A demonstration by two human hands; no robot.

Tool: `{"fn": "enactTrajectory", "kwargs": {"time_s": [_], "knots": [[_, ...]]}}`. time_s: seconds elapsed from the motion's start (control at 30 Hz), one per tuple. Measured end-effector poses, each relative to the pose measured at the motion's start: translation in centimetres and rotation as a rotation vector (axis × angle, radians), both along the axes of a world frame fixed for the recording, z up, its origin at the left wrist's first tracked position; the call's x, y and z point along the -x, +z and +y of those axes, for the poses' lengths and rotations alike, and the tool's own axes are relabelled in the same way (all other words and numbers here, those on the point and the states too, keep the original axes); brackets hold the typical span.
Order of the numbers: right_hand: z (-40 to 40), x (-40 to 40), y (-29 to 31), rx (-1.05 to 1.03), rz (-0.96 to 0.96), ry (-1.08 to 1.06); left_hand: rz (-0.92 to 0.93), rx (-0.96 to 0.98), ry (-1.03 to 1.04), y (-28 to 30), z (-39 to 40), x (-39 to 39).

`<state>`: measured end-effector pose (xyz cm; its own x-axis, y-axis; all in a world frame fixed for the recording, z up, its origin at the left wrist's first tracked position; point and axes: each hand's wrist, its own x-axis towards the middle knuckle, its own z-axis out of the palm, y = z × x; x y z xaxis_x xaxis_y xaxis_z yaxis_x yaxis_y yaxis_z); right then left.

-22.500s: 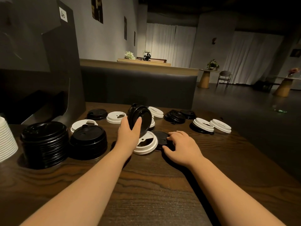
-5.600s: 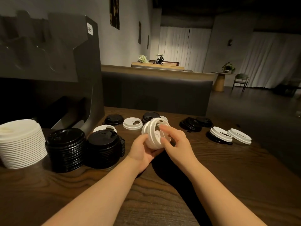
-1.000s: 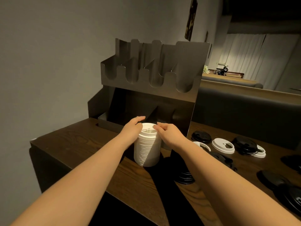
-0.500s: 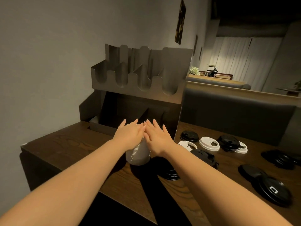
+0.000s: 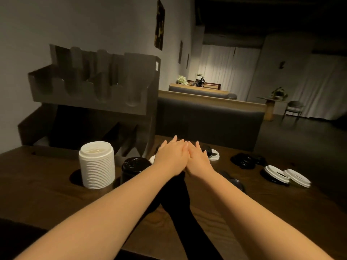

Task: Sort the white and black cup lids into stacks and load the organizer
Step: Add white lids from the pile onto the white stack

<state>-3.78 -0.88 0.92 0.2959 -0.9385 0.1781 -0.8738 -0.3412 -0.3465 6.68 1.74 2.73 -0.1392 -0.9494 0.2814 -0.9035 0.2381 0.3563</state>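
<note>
Dim room, dark wooden table (image 5: 47, 199). Left hand (image 5: 171, 158) and right hand (image 5: 197, 159) meet side by side, fingers straight and together, holding nothing visible; whatever lies beneath them is hidden. To their left a black lid stack (image 5: 134, 168) is partly covered by the forearm, with the white lid stack (image 5: 97, 165) further left, before the organizer (image 5: 97, 98). Loose lids (image 5: 285, 176) lie at right, blurred.

Dim room; grey wall (image 5: 84, 21), white curtains (image 5: 221, 66).
</note>
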Motion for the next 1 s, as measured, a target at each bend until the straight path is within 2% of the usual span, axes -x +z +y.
{"fn": "enactTrajectory", "kwargs": {"time_s": [0.2,0.3,0.53,0.7,0.83,1.0], "knots": [[0.4,10.3,-0.6,-0.023,-0.032,-0.239,0.030,-0.079,-0.116,-1.2,-1.7,9.8],[0.5,15.2,-1.4,-0.058,0.050,-0.323,-0.014,-0.102,-0.136,-2.2,-2.8,14.2],[-1.4,24.6,-5.2,-0.101,0.026,-0.546,-0.112,-0.160,-0.199,-4.6,-5.9,22.7],[-3.1,30.1,-9.9,0.025,0.083,-0.605,-0.153,-0.191,-0.229,-6.5,-9.1,26.8],[-6.0,32.5,-10.4,0.135,0.117,-0.637,-0.200,-0.157,-0.227,-6.5,-12.7,29.7],[-10.3,34.4,-10.4,0.105,0.161,-0.621,-0.261,-0.104,-0.195,-7.0,-18.2,33.0]]}}
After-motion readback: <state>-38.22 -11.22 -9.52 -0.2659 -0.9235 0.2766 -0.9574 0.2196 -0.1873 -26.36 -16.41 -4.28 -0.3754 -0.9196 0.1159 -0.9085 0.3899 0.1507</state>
